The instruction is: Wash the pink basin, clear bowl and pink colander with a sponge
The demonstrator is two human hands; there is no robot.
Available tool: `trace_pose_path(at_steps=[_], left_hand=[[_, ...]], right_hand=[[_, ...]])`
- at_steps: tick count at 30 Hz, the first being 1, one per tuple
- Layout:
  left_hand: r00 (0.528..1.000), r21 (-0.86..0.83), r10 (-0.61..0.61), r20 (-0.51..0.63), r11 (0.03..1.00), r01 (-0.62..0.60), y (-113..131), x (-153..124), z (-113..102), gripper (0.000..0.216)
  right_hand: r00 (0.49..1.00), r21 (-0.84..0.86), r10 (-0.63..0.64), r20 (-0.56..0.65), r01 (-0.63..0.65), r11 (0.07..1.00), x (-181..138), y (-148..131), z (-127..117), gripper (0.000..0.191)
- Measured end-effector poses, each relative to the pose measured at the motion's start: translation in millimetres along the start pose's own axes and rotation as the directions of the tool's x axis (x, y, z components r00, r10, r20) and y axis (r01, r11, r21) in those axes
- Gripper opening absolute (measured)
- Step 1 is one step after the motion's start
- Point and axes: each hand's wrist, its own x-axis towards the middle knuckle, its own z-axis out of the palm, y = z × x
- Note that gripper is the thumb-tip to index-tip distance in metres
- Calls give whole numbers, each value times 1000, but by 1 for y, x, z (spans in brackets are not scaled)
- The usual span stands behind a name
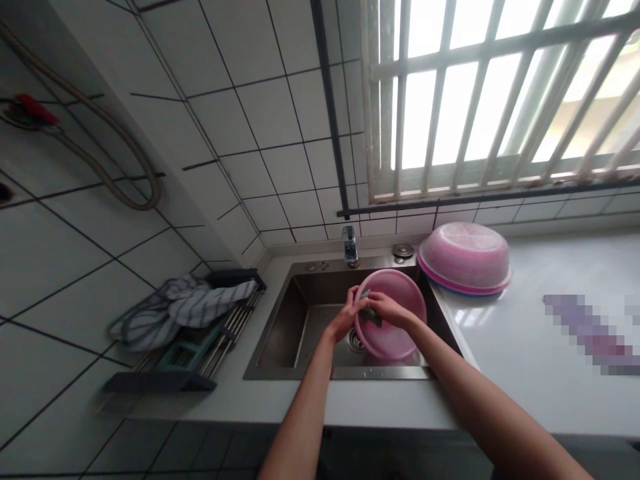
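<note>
A pink basin (400,293) stands tilted in the right part of the steel sink (320,283). My left hand (346,317) grips the basin's left rim, fingers on the outer side. At the inside of that same rim, my right hand (387,308) is closed on a grey-green cloth (371,317), which hangs down into the basin. The two hands nearly meet at the rim. Part of the cloth is hidden by my fingers.
The tap (350,247) rises behind the sink, with a drain stopper (403,251) beside it. Upturned pink colanders (465,257) sit on the right counter. A dish rack (200,357) with a striped cloth (200,310) stands left. The drain (355,341) shows below the basin.
</note>
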Motion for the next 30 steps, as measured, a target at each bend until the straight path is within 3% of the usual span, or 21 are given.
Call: trace_pose_path(at_steps=[2, 4, 7, 10, 12, 15, 17, 18, 19, 21, 23, 25, 27, 30], left_hand=[[999, 19, -19, -48, 1000, 20, -2, -1, -3, 78], [997, 85, 11, -71, 996, -5, -2, -1, -5, 78], [997, 99, 63, -32, 993, -59, -2, 2, -4, 74], [998, 5, 63, -18, 998, -63, -3, 7, 0, 72], [998, -28, 51, -30, 998, -52, -5, 9, 1, 74], [993, 4, 54, -106, 999, -54, -4, 8, -1, 76], [982, 37, 63, -176, 998, -57, -1, 6, -3, 76], [978, 45, 64, -199, 997, -56, 1, 4, -4, 76], [977, 45, 60, -206, 998, -52, 3, 3, -4, 76], [983, 25, 37, -179, 999, -33, 6, 1, -2, 75], [991, 7, 24, -135, 1000, -23, 8, 0, 1, 75], [994, 16, 25, -104, 1000, -23, 9, 0, 4, 76], [996, 53, 37, -83, 998, -33, 8, 0, 3, 79], [997, 131, 47, -65, 991, -39, 6, -2, -2, 82]], right_hand=[[983, -110, 66, 170, -48, 993, -2, 2, 11, 21], [977, -151, 80, 198, -51, 987, -2, 2, 15, 18], [1000, -88, -3, -25, 1, 996, 4, -1, 3, 23], [937, 35, -46, -345, 62, 997, 7, -7, -11, 30], [914, 88, -45, -404, 88, 992, 6, -9, -11, 31], [982, 80, -33, -184, 49, 996, 1, -8, 7, 29], [1000, 46, -15, -7, 15, 999, 1, -7, 19, 26], [1000, 35, -20, 24, 19, 999, 1, -7, 22, 25], [999, 33, -35, 7, 34, 999, 3, -7, 21, 25], [988, 51, -66, -140, 74, 996, 8, -9, 11, 27], [942, 82, -67, -328, 99, 992, 11, -12, -5, 32], [918, 109, -47, -393, 98, 989, 11, -13, -15, 36], [960, 120, -22, -279, 58, 991, 6, -12, -13, 34], [996, 41, 44, 74, -47, 998, -2, -8, 5, 27]])
